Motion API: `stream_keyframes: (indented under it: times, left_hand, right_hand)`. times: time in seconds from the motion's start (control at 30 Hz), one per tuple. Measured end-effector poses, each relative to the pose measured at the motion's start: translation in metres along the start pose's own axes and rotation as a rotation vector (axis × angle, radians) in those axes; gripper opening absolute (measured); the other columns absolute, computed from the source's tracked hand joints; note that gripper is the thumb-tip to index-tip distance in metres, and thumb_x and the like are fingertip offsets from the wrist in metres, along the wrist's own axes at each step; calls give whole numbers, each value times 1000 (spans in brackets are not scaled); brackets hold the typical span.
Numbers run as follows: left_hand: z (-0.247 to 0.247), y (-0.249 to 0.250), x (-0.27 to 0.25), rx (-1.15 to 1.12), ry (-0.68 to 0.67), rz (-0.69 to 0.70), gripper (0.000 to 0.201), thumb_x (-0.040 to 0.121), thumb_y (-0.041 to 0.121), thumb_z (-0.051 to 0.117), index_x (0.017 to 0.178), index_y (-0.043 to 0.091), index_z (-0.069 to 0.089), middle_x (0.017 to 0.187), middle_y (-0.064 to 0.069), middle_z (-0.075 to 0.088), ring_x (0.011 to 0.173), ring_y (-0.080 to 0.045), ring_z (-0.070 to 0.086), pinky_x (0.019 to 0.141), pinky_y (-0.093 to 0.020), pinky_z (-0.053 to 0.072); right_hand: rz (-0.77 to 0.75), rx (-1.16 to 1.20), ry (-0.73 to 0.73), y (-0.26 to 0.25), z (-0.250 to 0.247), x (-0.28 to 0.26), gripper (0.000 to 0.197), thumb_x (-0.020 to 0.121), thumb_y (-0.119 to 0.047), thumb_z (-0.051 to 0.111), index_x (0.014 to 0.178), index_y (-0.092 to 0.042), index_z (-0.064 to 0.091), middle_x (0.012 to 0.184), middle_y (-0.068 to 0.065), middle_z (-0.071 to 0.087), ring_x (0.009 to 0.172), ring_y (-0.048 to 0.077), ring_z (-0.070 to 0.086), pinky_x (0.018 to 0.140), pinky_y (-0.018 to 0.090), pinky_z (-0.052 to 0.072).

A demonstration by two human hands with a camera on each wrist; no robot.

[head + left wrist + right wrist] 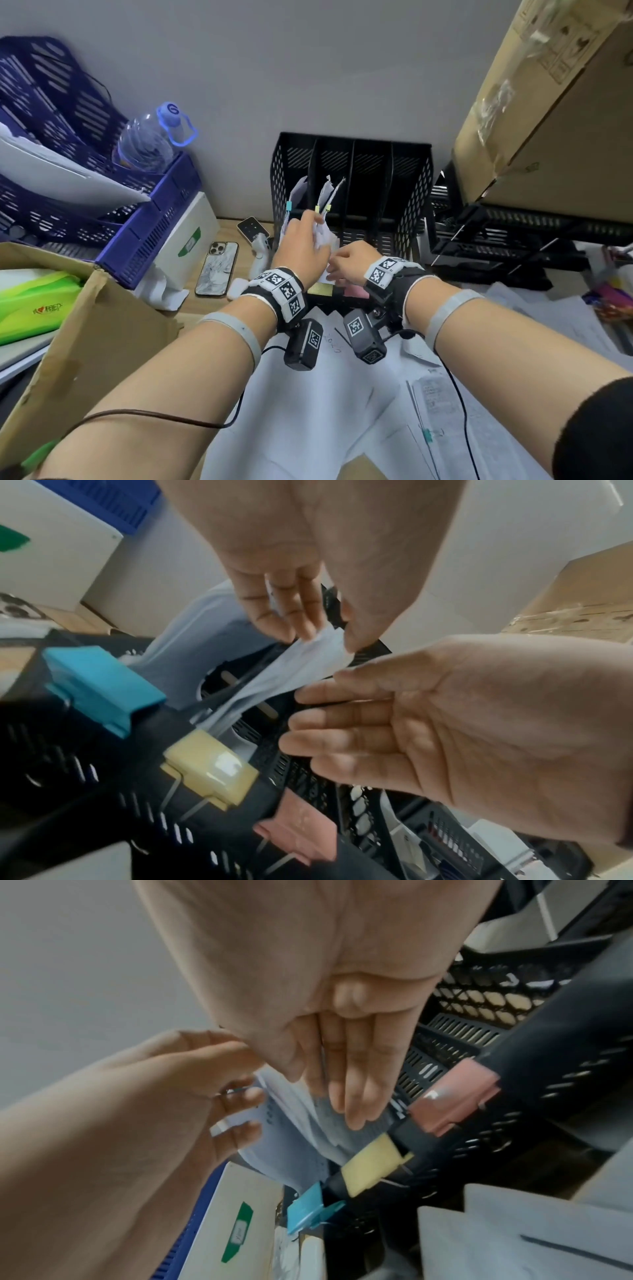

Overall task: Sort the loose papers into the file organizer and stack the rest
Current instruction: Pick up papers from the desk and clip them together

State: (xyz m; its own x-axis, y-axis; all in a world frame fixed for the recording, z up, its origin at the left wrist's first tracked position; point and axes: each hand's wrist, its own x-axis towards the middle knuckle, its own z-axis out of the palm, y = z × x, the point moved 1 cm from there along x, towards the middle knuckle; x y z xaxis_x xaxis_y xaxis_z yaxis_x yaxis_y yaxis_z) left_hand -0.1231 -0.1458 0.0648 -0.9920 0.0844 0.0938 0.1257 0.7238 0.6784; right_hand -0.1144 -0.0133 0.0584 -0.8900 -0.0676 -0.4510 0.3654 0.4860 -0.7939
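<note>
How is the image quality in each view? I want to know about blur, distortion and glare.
Head view: sharp at the centre, wide-angle bending at the edges, as on the cardboard box. Left wrist view: soft, and the black file organizer looks smeared; small glare on the yellow clip. Right wrist view: soft, with glare on the pink clip.

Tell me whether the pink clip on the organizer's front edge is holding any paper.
No. In the left wrist view the pink clip grips only the black organizer edge, with no paper in it.
</note>
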Motion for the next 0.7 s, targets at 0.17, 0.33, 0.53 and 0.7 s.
stream_keyframes:
  times: [0.17,0.33,0.53,0.7]
  left_hand:
    - [43,37,-15,-259,-139,43,10,88,30,63,90,23,57,68,4,59,65,-15,58,68,-38,55]
    - [126,66,-34,-184,-500,-26,6,85,29,64,81,25,62,76,-1,71,70,-21,72,70,-46,62]
    - [204,60,-69,245,-684,-404,68,83,39,72,133,3,42,124,-17,64,110,-35,65,88,-36,54]
    - [229,57,-83,199,-418,-558,66,84,33,72,128,7,30,119,-22,61,103,-41,65,88,-44,55]
  right_hand:
    - [94,105,54,49,-43,-24,33,95,-4,43,119,-16,62,80,9,62,68,25,65,60,32,56]
    - [330,118,155,145,-103,-59,25,94,-3,47,113,-17,54,79,5,56,62,18,56,56,26,46]
    - [534,-121,214,251,-165,-104,17,94,-14,52,83,-26,45,98,6,49,91,20,46,79,24,47]
    - [584,-138,145,297,-178,-112,31,92,-16,53,65,-27,44,77,-1,50,69,17,49,67,22,43]
